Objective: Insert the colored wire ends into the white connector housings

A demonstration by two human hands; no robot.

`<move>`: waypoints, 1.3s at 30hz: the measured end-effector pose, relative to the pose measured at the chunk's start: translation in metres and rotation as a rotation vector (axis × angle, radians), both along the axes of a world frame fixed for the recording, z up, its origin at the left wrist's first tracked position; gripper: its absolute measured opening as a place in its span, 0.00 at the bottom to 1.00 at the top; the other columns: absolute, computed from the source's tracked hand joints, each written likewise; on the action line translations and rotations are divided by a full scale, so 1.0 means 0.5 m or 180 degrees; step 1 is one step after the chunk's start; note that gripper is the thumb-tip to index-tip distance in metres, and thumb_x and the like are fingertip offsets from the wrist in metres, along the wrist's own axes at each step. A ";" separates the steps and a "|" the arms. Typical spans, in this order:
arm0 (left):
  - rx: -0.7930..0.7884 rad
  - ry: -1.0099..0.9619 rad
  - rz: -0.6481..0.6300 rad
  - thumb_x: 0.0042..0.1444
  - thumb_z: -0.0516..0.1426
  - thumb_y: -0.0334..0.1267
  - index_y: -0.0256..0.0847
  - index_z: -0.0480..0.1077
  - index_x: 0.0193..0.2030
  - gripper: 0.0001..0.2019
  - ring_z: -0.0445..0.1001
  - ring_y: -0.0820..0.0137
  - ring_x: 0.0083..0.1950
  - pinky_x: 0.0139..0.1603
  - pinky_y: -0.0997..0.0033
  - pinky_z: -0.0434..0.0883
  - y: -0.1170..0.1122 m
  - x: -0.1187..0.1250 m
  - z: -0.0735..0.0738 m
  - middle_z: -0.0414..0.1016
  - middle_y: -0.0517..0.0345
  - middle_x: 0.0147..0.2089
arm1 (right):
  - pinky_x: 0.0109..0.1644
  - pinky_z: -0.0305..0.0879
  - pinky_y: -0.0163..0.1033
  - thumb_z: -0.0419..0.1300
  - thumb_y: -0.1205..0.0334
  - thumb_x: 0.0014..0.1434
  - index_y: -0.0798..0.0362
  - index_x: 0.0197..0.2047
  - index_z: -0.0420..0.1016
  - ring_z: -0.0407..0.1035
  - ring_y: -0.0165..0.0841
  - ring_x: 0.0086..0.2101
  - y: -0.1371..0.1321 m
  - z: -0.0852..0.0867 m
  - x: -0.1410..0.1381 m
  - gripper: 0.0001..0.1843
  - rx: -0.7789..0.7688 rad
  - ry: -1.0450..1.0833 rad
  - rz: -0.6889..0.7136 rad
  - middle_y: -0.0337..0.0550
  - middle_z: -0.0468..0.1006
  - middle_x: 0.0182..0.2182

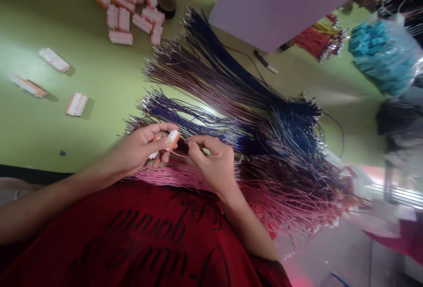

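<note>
My left hand holds a white and orange connector housing between thumb and fingers. A pink wire runs from the housing toward my right hand. The right thumb and forefinger are pinched on a thin dark wire, its end close to the housing's orange side; whether it touches is too small to tell. Under and beyond both hands lie bundles of pink wires, blue-purple wires and brown wires, with metal terminals at their left ends.
Several connector housings are piled at the back left beside a roll of dark tape. Three more lie apart, one a white housing. A dark-handled cutter, a purple panel and a bag of turquoise pieces are farther right.
</note>
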State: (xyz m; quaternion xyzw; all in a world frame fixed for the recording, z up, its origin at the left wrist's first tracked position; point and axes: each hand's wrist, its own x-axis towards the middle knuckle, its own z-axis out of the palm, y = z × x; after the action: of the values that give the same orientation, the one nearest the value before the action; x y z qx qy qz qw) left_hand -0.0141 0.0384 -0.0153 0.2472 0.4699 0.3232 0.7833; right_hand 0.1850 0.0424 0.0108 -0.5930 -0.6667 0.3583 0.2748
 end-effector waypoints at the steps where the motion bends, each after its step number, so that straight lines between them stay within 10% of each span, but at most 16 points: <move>1: -0.0006 0.0029 -0.0040 0.58 0.72 0.49 0.41 0.73 0.55 0.24 0.71 0.72 0.21 0.17 0.78 0.59 -0.001 -0.001 -0.002 0.74 0.66 0.25 | 0.44 0.76 0.42 0.61 0.65 0.61 0.47 0.28 0.84 0.82 0.36 0.32 0.004 -0.002 -0.001 0.12 -0.0141 0.0098 -0.0032 0.40 0.88 0.30; 11: 0.0065 0.0193 -0.0165 0.58 0.70 0.47 0.41 0.72 0.55 0.22 0.69 0.74 0.17 0.17 0.77 0.59 0.001 -0.001 0.001 0.74 0.68 0.23 | 0.36 0.72 0.37 0.62 0.59 0.56 0.50 0.25 0.80 0.75 0.31 0.27 0.032 -0.012 -0.008 0.10 -0.1217 0.0772 -0.0232 0.37 0.83 0.25; 35: 0.0243 0.0211 0.0275 0.57 0.72 0.45 0.39 0.72 0.55 0.24 0.70 0.74 0.19 0.19 0.77 0.62 0.021 0.004 0.035 0.76 0.66 0.23 | 0.36 0.70 0.38 0.63 0.54 0.60 0.49 0.30 0.77 0.74 0.32 0.28 0.059 0.009 -0.006 0.10 -0.1239 0.0976 0.0036 0.38 0.82 0.26; 39: 0.0111 0.0201 0.0577 0.55 0.72 0.39 0.41 0.71 0.50 0.20 0.74 0.73 0.23 0.19 0.78 0.63 0.039 0.015 0.032 0.77 0.65 0.28 | 0.40 0.70 0.40 0.61 0.55 0.65 0.50 0.32 0.79 0.73 0.34 0.31 0.134 -0.012 0.010 0.12 -0.0371 0.0232 -0.0078 0.41 0.82 0.29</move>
State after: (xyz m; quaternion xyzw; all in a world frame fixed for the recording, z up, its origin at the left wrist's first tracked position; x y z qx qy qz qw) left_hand -0.0064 0.0578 0.0006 0.2274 0.5091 0.3929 0.7312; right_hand 0.1900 0.1092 0.0049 -0.6026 -0.6269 0.4145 0.2682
